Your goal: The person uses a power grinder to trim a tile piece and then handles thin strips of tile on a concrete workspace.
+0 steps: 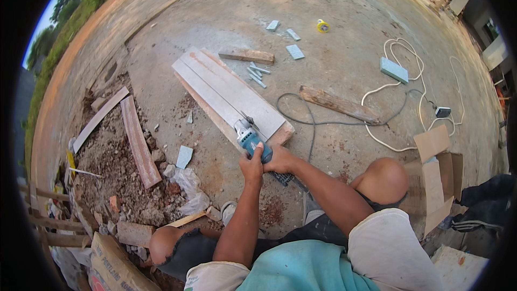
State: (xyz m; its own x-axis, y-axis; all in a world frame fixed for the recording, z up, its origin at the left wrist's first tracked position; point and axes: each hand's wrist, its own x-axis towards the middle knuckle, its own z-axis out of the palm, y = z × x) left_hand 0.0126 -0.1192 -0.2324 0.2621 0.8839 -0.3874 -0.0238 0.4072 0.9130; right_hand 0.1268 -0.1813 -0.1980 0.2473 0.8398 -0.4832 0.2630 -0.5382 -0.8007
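Both my hands are wrapped round a blue angle grinder (249,138) with a silver head. My left hand (251,167) grips the near left side of its body, thumb on top. My right hand (280,160) holds the rear of the body from the right. The grinder's disc (246,116) is at the near end of a long pale tile (231,94), on a dark line that runs along the tile's length. Beneath the tile lies a wider board or slab (283,135), its edges showing. A dark cord trails from the grinder's back.
Rubble (110,156) and two narrow strips (141,143) lie left. Beyond the tile are a wooden block (246,55), small offcuts (257,73) and a yellow roll (322,26). Right are a weathered plank (339,104), looped white cable (371,94), a pale blue block (394,70) and an open cardboard box (439,175).
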